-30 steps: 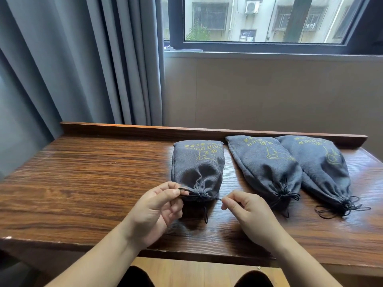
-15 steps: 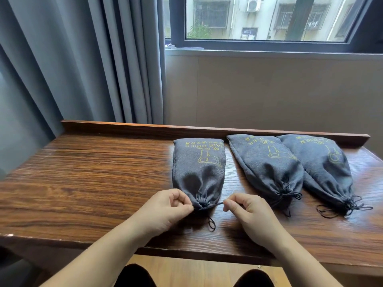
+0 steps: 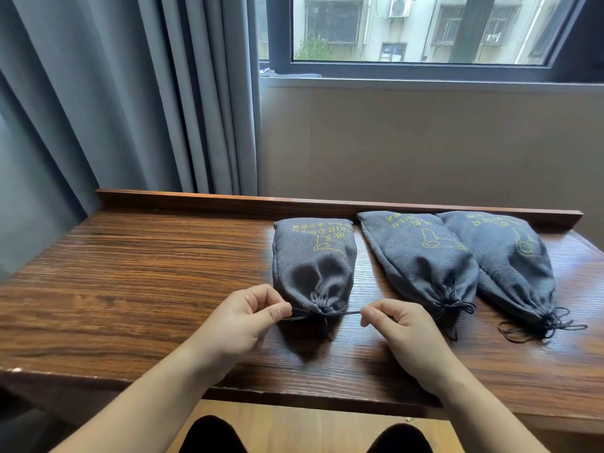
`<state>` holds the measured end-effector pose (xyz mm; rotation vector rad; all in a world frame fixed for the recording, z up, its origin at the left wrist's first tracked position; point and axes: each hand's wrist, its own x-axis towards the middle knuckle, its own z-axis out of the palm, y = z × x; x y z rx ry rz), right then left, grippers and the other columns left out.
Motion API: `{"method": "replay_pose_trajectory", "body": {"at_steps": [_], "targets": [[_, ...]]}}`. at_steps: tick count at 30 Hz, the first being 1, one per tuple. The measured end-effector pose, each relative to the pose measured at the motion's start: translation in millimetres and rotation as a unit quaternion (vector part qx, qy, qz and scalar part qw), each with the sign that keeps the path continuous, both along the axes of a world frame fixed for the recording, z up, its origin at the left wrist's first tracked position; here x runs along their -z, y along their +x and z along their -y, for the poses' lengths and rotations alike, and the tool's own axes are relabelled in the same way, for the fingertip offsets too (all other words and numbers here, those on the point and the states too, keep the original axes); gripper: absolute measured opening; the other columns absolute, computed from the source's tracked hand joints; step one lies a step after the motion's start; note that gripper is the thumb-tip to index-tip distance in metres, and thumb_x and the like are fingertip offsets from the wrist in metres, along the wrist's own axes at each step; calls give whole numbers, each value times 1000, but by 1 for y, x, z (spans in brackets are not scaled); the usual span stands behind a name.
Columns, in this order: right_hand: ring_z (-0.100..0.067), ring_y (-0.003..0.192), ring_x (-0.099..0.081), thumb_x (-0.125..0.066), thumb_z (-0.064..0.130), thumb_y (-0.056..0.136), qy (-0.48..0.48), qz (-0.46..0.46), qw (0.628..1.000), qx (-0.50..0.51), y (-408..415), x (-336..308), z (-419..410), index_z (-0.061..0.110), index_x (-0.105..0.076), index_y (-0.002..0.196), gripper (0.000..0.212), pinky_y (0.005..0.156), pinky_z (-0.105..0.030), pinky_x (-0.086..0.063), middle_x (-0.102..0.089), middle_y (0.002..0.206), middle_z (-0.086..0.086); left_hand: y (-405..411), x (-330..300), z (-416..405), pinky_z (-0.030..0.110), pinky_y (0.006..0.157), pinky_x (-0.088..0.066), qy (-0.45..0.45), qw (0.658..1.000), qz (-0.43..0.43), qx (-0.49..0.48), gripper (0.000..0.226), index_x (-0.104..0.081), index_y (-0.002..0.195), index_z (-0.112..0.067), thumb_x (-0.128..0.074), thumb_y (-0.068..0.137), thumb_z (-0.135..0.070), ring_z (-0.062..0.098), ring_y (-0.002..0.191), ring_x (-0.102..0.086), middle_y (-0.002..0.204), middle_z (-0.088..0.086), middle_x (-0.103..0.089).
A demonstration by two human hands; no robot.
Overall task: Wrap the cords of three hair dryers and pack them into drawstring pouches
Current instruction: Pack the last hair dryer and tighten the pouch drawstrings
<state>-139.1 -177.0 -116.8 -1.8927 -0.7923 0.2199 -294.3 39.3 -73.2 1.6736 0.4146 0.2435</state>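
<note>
Right now the left hand (image 3: 243, 322) and right hand (image 3: 397, 328) each pinch an end of the black drawstring (image 3: 343, 312), stretched taut between them across the gathered mouth of the nearest pouch (image 3: 313, 263). That pouch lies on the wooden bench (image 3: 130, 273). Two more tied pouches, the middle pouch (image 3: 421, 259) and far-right pouch (image 3: 510, 263), lie touching, with grey curtains (image 3: 130, 93) and a window (image 3: 425, 31) beyond.

The contents of the three pouches are hidden: left pouch (image 3: 313, 256), middle pouch (image 3: 421, 256) and right pouch (image 3: 510, 256) are all cinched. The middle pouch covers the right pouch's near-left edge. Yellow print on all three is too small to read fully. Right of the right pouch, the counter (image 3: 130, 289) runs past the picture's edge.
</note>
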Motion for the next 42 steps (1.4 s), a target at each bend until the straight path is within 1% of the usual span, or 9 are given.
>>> {"method": "replay_pose_trajectory", "body": {"at_steps": [4,9,16,22,26,32,36,39,42], "targets": [[-5,56,-36,-67,41,89,5,-12,1000,8,-1,-2,1,23,-70,69,27,56,-26,-30,-43,57,4,0,4,-2,45,59,-13,-13,1000,8,4,15,-57,84,-4,-62,95,-13,20,54,-23,61,12,-33],[-6,55,-31,-66,41,92,13,-4,1000,4,-4,-5,4,22,-69,73,27,54,-26,-26,-36,57,6,5,3,0,26,50,-22,-95,994,24,37,21,-59,87,-8,-76,81,-18,16,58,-25,66,7,-37],[-4,49,-35,-65,28,94,-25,47,997,-54,-15,-35,12,28,-68,76,18,50,-20,-28,-41,51,10,14,-16,13,22,87,-46,-31,988,123,89,12,-62,84,-7,-71,78,-13,16,95,-60,112,4,-73],[-3,56,-42,-61,45,91,-60,131,985,-98,-24,-58,11,24,-67,76,27,53,-18,-33,-52,61,1,37,-12,28,35,79,-47,39,989,125,62,5,-72,87,-16,-69,89,-13,18,71,-60,71,3,-69],[-3,56,-41,-63,40,95,-95,117,979,-138,-28,-66,12,24,-67,78,24,53,-20,-31,-47,57,8,43,-3,33,27,69,-46,244,963,103,54,10,-75,90,-24,-67,92,-18,7,66,-57,69,-9,-66],[-3,54,-40,-62,38,93,-39,-10,987,-156,-28,-80,3,14,-70,79,29,51,-17,-31,-51,56,9,39,-6,39,19,79,-37,401,886,119,202,26,-63,86,-35,-50,91,-13,6,83,-47,78,-16,-53],[-8,45,-42,-59,23,93,92,-265,951,-129,-27,-90,-10,4,-69,90,22,43,-18,-29,-57,60,-1,33,-7,38,13,82,-39,351,914,92,182,24,-71,88,-34,-53,94,-20,2,89,-56,83,-17,-61],[-24,71,-69,-60,32,85,202,-438,872,-77,-18,-88,-20,6,-63,115,40,58,-25,-56,-73,91,-16,33,-8,35,13,79,-44,256,954,60,143,20,-75,95,-16,-56,97,-9,0,82,-63,83,-11,-70],[-24,92,-70,-59,18,96,169,-356,919,6,-11,-69,-23,15,-57,126,29,82,-35,-57,-70,113,-20,33,-7,35,18,73,-45,146,982,42,113,22,-73,95,-8,-52,99,-3,5,71,-59,71,-6,-65]]}}
